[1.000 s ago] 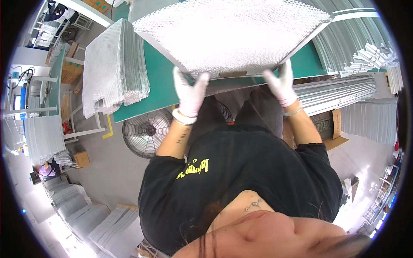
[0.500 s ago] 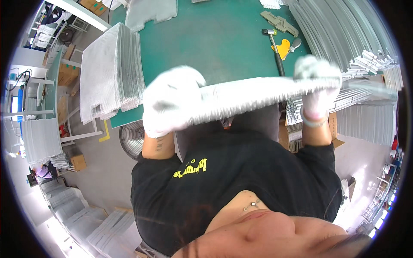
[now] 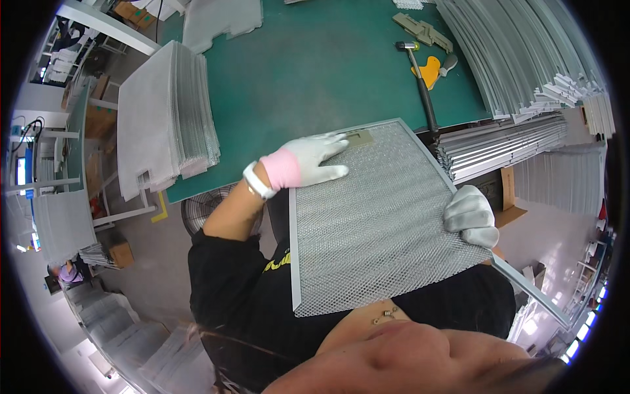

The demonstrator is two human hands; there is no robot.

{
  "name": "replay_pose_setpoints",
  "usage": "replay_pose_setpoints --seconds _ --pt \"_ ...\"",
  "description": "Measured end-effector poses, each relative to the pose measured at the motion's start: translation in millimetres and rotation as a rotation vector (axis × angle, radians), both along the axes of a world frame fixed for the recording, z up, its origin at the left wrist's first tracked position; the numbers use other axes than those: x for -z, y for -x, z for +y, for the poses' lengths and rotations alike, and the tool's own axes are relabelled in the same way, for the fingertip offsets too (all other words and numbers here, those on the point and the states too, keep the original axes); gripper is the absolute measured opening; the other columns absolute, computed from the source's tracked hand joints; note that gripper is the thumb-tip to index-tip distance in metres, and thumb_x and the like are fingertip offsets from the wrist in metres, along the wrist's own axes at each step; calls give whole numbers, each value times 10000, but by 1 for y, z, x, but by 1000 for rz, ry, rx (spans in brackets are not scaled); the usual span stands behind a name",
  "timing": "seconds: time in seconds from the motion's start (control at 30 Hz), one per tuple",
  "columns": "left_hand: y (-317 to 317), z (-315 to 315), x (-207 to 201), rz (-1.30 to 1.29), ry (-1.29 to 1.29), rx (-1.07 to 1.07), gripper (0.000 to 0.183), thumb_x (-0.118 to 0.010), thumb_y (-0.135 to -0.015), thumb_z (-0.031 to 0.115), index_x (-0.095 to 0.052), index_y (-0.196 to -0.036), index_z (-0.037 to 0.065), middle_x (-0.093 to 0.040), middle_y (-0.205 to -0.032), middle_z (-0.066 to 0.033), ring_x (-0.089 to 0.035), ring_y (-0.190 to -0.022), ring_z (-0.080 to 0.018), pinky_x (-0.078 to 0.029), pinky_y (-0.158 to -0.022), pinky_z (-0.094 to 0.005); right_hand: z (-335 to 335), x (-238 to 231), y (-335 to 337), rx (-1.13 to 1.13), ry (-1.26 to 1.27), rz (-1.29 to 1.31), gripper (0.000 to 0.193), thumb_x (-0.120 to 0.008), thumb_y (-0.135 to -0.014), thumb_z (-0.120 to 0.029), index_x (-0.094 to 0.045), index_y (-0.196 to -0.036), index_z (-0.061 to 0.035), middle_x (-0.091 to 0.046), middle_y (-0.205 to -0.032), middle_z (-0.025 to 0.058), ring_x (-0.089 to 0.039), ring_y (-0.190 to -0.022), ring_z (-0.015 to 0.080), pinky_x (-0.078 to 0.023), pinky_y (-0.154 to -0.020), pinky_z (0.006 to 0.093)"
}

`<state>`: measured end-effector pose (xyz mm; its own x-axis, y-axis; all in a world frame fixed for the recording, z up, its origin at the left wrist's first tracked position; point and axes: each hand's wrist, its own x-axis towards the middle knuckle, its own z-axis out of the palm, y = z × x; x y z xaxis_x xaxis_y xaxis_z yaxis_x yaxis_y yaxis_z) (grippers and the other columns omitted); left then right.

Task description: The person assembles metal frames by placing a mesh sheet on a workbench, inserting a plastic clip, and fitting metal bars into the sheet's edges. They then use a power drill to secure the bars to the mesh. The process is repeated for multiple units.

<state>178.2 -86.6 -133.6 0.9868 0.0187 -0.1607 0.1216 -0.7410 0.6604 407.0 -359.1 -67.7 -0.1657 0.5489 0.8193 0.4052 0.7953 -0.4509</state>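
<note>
Mesh panel under L hand, rt edge in R hand

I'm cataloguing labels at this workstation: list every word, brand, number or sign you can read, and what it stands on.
Nothing reads clearly.
Black T-shirt: yellow lettering, mostly hidden behind the framed metal mesh panel; unreadable.
Cardboard box at right: any print is too small to read.

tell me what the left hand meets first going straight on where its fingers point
Likely the small khaki plate at the far edge of the mesh panel, just past the fingertips of the left hand, though depth is unclear.
</note>
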Motion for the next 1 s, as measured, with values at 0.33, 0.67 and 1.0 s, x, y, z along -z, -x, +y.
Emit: replay_pose_setpoints --seconds 0.33,0.67,1.0 --pt "50 -2 -102 -642 425 -77 761 -666 -837 618 -619 -1200 -48 -684 -1076 -246 -663 -1034 -368 -514 -902 -433 93 -37 -41 16 70 179 237 -652 -951 -226 -601 -977 4 -672 -946 156 -659 -822 248 -527 -632 345" --pt "32 -4 -83 -1140 394 165 273 -616 -946 315 -630 -976 43 -667 -889 -139 -664 -780 -290 -513 -698 -418 95 -33 -17 -2 1 486 230 -694 -930 -210 -608 -780 -59 -633 -794 81 -609 -741 225 -484 -591 344" --pt "33 26 20 -254 -34 -116 447 -695 -827 191 -621 -1254 84 -613 -1272 -163 -528 -1262 -365 -403 -1075 -457 26 19 -38 -351 27 56 167 -573 -925 -179 -536 -1004 -37 -646 -959 212 -630 -790 306 -493 -654 503"
